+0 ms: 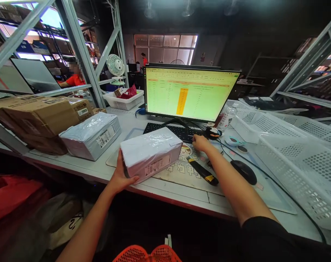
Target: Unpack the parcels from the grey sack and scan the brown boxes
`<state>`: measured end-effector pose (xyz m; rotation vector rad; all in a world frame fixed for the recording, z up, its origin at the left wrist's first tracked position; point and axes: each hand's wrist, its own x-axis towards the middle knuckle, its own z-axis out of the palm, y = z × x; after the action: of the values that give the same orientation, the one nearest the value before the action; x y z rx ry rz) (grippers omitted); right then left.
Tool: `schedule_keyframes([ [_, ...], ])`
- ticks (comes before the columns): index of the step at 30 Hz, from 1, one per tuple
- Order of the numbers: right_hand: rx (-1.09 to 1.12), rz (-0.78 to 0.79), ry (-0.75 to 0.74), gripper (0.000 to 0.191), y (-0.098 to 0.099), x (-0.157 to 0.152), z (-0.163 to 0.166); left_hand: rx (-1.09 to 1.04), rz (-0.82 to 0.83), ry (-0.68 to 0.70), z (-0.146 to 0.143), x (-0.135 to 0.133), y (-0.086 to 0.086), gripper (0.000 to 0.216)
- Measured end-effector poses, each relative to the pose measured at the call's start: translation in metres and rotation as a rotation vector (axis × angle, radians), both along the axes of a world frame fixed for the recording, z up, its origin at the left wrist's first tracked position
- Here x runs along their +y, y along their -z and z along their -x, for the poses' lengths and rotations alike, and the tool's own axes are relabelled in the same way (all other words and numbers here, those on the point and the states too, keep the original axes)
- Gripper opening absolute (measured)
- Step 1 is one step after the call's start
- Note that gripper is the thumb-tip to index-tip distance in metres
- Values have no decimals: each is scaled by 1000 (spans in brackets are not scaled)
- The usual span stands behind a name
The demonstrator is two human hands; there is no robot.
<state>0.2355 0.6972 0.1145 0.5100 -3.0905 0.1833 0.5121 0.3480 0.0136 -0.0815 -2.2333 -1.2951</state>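
Obliquely set parcel, long axis rightward and away, left grip clasping nearer end, right grip closure unclear

1. White package: long box shape, shiny creased plastic wrap, printed label with barcode on the near side. Looks closed.
2. Its pose: broad face up, set at a slant, left end nearer. Left end in the left grip, thumb along the low near edge; bulk extends right of that grip. Can't tell if slightly lifted.
3. Keyboard: black, flat, partly hidden behind the package. Right end directly at the right grip, rest stretching left of it. Key contact unclear.
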Motion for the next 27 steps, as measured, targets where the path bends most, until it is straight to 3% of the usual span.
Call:
schedule_keyframes([
  [10,-29,-66,-40,36,-18,-18,1,38,-18,23,0,5,-8,144],
  [15,-88,-141,-120,35,-22,-24,-43,20,-27,46,-2,2,-15,143],
  [21,-140,-225,-175,49,-3,10,-108,-89,-17,138,2,-20,-30,146],
  [24,-133,-183,-152,41,6,20,-116,-117,-14,163,5,-29,-33,146],
  [27,-120,-124,-142,34,2,21,-112,-110,-17,164,8,-31,-30,144],
])
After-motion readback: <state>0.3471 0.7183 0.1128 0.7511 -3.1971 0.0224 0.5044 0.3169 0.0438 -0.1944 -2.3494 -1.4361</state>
